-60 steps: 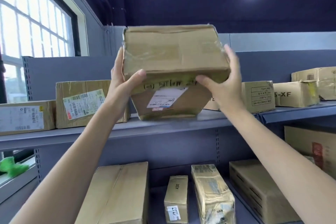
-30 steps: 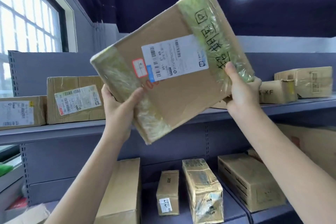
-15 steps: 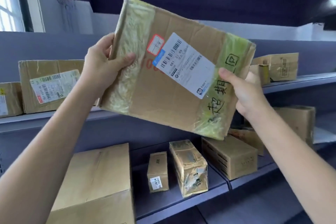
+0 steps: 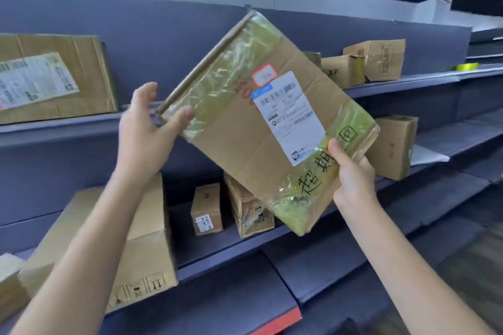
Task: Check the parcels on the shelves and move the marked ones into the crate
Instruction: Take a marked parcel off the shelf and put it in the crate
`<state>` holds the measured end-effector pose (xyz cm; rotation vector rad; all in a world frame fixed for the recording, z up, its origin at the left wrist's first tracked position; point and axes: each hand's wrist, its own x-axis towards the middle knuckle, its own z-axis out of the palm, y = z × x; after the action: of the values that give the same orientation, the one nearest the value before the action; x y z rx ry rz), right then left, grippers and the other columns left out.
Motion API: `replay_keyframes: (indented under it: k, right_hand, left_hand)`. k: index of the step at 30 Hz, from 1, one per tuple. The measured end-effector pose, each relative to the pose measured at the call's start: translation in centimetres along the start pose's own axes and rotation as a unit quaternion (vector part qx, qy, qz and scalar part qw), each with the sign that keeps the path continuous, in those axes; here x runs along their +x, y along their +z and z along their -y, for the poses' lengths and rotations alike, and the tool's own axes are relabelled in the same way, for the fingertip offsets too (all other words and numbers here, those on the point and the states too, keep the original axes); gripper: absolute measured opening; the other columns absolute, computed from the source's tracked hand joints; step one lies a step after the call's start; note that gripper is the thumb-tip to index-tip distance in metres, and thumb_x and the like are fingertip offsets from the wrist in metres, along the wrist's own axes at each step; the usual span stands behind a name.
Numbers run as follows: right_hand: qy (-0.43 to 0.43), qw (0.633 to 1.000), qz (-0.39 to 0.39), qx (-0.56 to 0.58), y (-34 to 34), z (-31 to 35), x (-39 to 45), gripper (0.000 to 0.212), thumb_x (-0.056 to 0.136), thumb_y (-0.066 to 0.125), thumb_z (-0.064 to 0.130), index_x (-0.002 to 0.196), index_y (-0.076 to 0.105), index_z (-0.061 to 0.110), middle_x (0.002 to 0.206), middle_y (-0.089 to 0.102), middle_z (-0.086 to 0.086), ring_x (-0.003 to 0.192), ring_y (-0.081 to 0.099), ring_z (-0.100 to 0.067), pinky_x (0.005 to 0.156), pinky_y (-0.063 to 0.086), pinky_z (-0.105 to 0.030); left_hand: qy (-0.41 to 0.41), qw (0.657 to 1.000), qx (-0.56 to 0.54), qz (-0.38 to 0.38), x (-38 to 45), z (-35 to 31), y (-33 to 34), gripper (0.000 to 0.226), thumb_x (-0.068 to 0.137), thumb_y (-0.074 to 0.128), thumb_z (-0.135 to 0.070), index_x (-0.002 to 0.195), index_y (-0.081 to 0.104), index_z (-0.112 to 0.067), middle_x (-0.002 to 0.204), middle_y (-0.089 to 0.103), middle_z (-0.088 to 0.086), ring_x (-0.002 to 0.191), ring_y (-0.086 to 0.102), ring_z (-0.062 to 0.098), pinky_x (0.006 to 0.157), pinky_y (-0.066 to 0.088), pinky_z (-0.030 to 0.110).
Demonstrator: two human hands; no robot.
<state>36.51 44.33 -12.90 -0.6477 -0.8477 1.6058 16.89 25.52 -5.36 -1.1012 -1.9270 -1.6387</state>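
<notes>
I hold a flat cardboard parcel (image 4: 245, 139) tilted in front of the shelves, its face towards me. It carries a white shipping label, a small red-edged sticker, yellowish tape bands and black handwritten characters along its lower right edge. My left hand (image 4: 147, 130) grips its upper left corner, thumb on the taped face. My right hand (image 4: 351, 171) grips the lower right edge beside the writing. No crate is in view.
Grey shelves (image 4: 81, 125) run across the view. Upper shelf: a large labelled box (image 4: 51, 79) at left, small boxes (image 4: 373, 62) at right. Lower shelf: a big box (image 4: 141, 239), two small parcels (image 4: 206, 208), another box (image 4: 394, 144) at right.
The parcel has come down off the upper shelf, been turned face-on and rotated, and moved lower and rightward. My view has swung right and down along the shelves.
</notes>
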Motion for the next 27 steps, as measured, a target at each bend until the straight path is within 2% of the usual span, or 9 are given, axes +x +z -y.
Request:
replay_keyframes:
  k: [2, 4, 6, 9, 13, 16, 19, 24, 27]
  right_hand:
    - [0.05, 0.998, -0.026, 0.023, -1.7, -1.2, -0.4, 0.078, 0.063, 0.082, 0.038, 0.129, 0.047, 0.017, 0.128, 0.056, -0.004, 0.116, 0.055, -0.027, 0.097, 0.045, -0.053]
    - [0.088, 0.994, -0.049, 0.032, -3.2, -1.7, -0.8, 0.076, 0.066, 0.079, 0.041, 0.128, 0.045, 0.013, 0.13, 0.054, -0.005, 0.117, 0.053, -0.028, 0.099, 0.044, -0.052]
    - [0.112, 0.991, -0.064, 0.032, -4.8, -1.8, -1.2, 0.069, 0.07, 0.076, 0.041, 0.125, 0.046, 0.012, 0.127, 0.054, -0.004, 0.117, 0.053, -0.027, 0.101, 0.043, -0.049]
    - [0.126, 0.99, -0.066, 0.023, -7.7, -0.8, -1.8, 0.069, 0.075, 0.073, 0.037, 0.131, 0.042, 0.011, 0.128, 0.051, -0.001, 0.119, 0.049, -0.022, 0.102, 0.041, -0.04]
    - [0.117, 0.992, -0.039, 0.017, -12.4, 0.7, -2.5, 0.065, 0.078, 0.072, 0.032, 0.132, 0.04, 0.015, 0.121, 0.052, 0.005, 0.109, 0.05, -0.015, 0.093, 0.043, -0.031]
    - [0.138, 0.99, 0.003, 0.037, -16.2, 0.8, -2.0, 0.072, 0.074, 0.076, 0.026, 0.135, 0.038, 0.021, 0.132, 0.051, 0.004, 0.118, 0.052, -0.019, 0.102, 0.042, -0.048]
    - [0.183, 0.982, 0.033, 0.043, -19.2, 0.1, -2.0, 0.07, 0.073, 0.077, 0.019, 0.131, 0.039, 0.022, 0.134, 0.05, 0.001, 0.122, 0.05, -0.023, 0.104, 0.036, -0.056]
    - [0.237, 0.968, 0.066, 0.04, -22.3, -1.4, -1.6, 0.058, 0.074, 0.073, 0.012, 0.125, 0.045, 0.013, 0.128, 0.056, -0.007, 0.117, 0.053, -0.027, 0.098, 0.043, -0.053]
    - [0.24, 0.966, 0.092, -0.034, -23.9, -1.9, -0.2, 0.04, 0.075, 0.072, 0.02, 0.111, 0.057, 0.013, 0.122, 0.059, -0.004, 0.119, 0.051, -0.027, 0.1, 0.041, -0.047]
  left_hand:
    - [-0.031, 0.998, -0.053, 0.003, -3.0, 0.2, 1.9, 0.095, 0.073, 0.067, -0.051, 0.147, 0.012, -0.025, 0.154, 0.019, -0.002, 0.141, 0.02, 0.014, 0.114, 0.023, 0.038]
    - [-0.077, 0.988, -0.127, 0.04, -6.5, 0.3, 4.7, 0.101, 0.072, 0.066, -0.052, 0.146, 0.0, -0.034, 0.157, 0.005, -0.003, 0.143, 0.011, 0.016, 0.114, 0.019, 0.038]
    - [-0.132, 0.965, -0.199, 0.112, -10.4, -0.2, 7.8, 0.104, 0.071, 0.071, -0.052, 0.145, 0.0, -0.04, 0.157, 0.004, 0.0, 0.143, 0.014, 0.02, 0.112, 0.023, 0.039]
    - [-0.18, 0.927, -0.277, 0.175, -15.3, -2.2, 12.0, 0.096, 0.072, 0.073, -0.04, 0.141, 0.006, -0.045, 0.151, 0.026, -0.003, 0.133, 0.037, 0.017, 0.107, 0.034, 0.049]
    - [-0.182, 0.911, -0.354, 0.11, -20.0, -5.1, 15.5, 0.089, 0.067, 0.07, -0.029, 0.142, 0.021, -0.021, 0.137, 0.048, 0.004, 0.12, 0.053, 0.017, 0.096, 0.048, 0.035]
    - [-0.219, 0.908, -0.355, 0.041, -23.0, -7.1, 16.7, 0.056, 0.081, 0.063, -0.007, 0.133, 0.043, -0.009, 0.118, 0.064, 0.004, 0.105, 0.063, 0.015, 0.087, 0.05, 0.029]
    - [-0.227, 0.926, -0.301, -0.017, -25.0, -8.7, 17.2, 0.032, 0.089, 0.055, -0.003, 0.12, 0.057, -0.011, 0.106, 0.069, -0.002, 0.101, 0.065, 0.017, 0.09, 0.051, 0.034]
    - [-0.253, 0.932, -0.258, -0.038, -27.0, -8.7, 18.1, 0.028, 0.091, 0.051, -0.004, 0.116, 0.059, -0.014, 0.104, 0.068, 0.0, 0.102, 0.064, 0.021, 0.094, 0.05, 0.041]
    - [-0.27, 0.932, -0.24, -0.022, -27.2, -7.2, 18.0, 0.026, 0.091, 0.05, -0.004, 0.113, 0.059, -0.015, 0.104, 0.068, 0.0, 0.101, 0.064, 0.021, 0.093, 0.051, 0.041]
